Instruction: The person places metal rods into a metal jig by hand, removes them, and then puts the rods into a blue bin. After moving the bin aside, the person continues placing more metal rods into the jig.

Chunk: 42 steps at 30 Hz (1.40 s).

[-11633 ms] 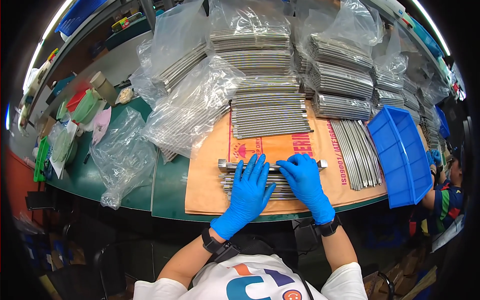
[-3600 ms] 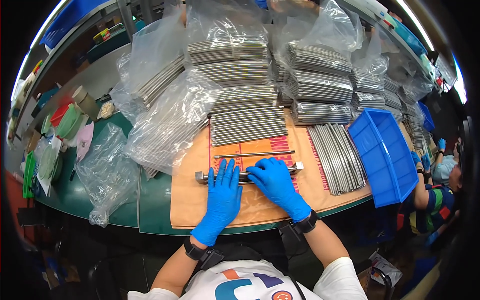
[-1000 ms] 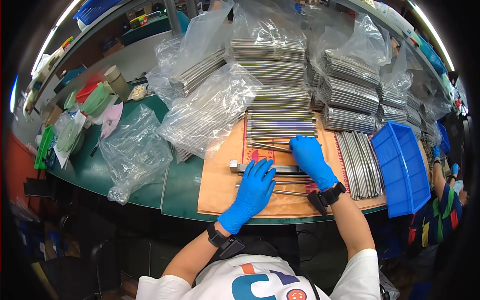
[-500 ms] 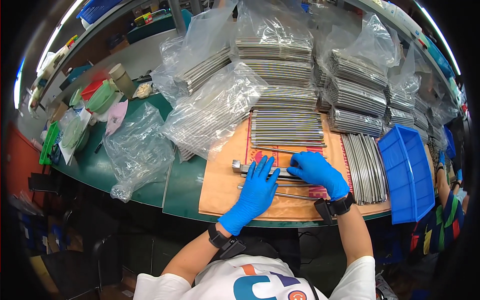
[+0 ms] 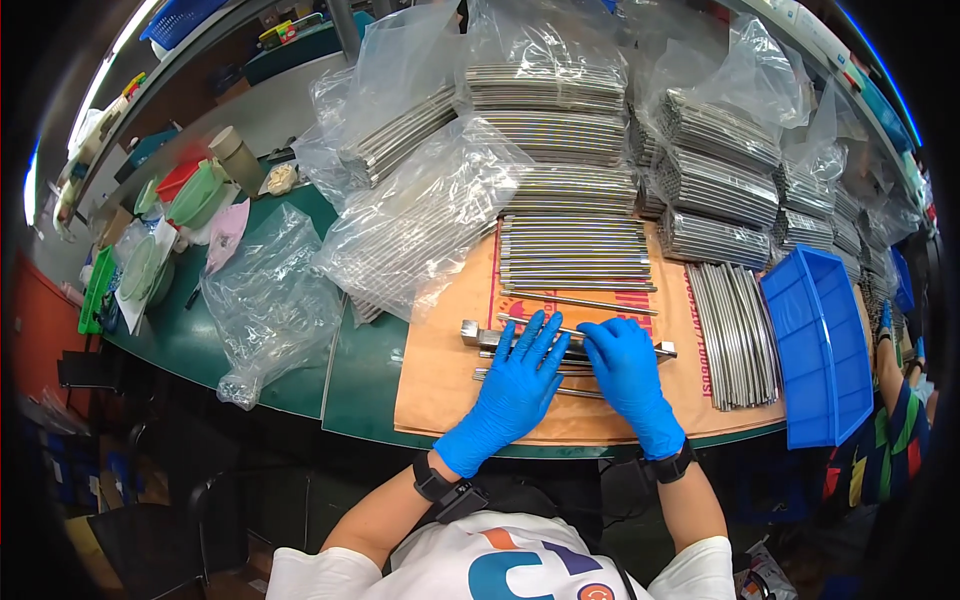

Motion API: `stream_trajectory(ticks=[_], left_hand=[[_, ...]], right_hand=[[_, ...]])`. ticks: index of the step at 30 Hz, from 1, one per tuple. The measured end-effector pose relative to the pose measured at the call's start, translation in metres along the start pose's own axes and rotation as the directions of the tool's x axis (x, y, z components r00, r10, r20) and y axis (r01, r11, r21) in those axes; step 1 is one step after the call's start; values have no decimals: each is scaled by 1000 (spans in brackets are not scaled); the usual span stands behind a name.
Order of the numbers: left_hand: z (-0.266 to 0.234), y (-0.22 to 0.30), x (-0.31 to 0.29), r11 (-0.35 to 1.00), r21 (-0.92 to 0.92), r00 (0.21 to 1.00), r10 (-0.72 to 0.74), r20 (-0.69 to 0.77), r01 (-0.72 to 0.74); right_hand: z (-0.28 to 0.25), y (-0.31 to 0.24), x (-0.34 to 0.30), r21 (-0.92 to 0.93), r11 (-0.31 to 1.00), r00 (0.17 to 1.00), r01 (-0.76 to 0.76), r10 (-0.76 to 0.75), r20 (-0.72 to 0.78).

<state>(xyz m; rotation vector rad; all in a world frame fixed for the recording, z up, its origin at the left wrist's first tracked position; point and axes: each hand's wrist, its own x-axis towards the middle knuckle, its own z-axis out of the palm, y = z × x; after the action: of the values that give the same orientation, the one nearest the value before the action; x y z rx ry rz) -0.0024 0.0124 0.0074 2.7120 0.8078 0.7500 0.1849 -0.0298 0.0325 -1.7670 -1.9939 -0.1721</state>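
Note:
My left hand [image 5: 512, 388], in a blue glove, lies with fingers spread over a steel fixture bar [image 5: 470, 332] with block-like ends. My right hand [image 5: 632, 385], gloved too, is closed over the bar's right half, thumb and fingers pinching a thin metal rod [image 5: 530, 324]. That rod slants just above the bar, its left end beyond my left fingertips. Below the bar, loose rods [image 5: 580, 391] show partly under my hands. One single rod [image 5: 590, 301] lies farther off, in front of a neat row of rods [image 5: 575, 255].
Brown paper [image 5: 430, 385] covers part of the green table [image 5: 375, 375]. Bagged rod bundles [image 5: 545, 90] are stacked at the back. Right of my hands lie more rods [image 5: 735, 335] and a blue bin [image 5: 815, 350]. Clear plastic bags [image 5: 270, 310] lie left; another person's arm [image 5: 888, 365] shows far right.
My right hand has turned more upright and shifted slightly, uncovering the bar's right end. A rod now shows at its fingertips above the bar. My left hand stays nearly in place.

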Motion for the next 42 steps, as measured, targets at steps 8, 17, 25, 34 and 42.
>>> stream_trajectory(ticks=[8,17,25,34,42], left_hand=[[-2,-1,-1,992,94,997,-82,1,81],[-1,2,3,996,53,997,-71,7,70],[-5,3,4,987,134,994,-83,-65,91],[-3,0,-2,999,-4,991,-50,-126,50],[-2,-4,-2,999,-36,991,-33,-133,28]], right_hand=[[9,-19,-1,112,993,996,23,-14,-88],[16,-19,-3,143,990,997,1,11,-81],[8,-18,-2,134,990,998,52,-46,-49],[14,5,14,76,997,999,29,-30,23],[12,37,41,-139,990,990,37,-18,136]])
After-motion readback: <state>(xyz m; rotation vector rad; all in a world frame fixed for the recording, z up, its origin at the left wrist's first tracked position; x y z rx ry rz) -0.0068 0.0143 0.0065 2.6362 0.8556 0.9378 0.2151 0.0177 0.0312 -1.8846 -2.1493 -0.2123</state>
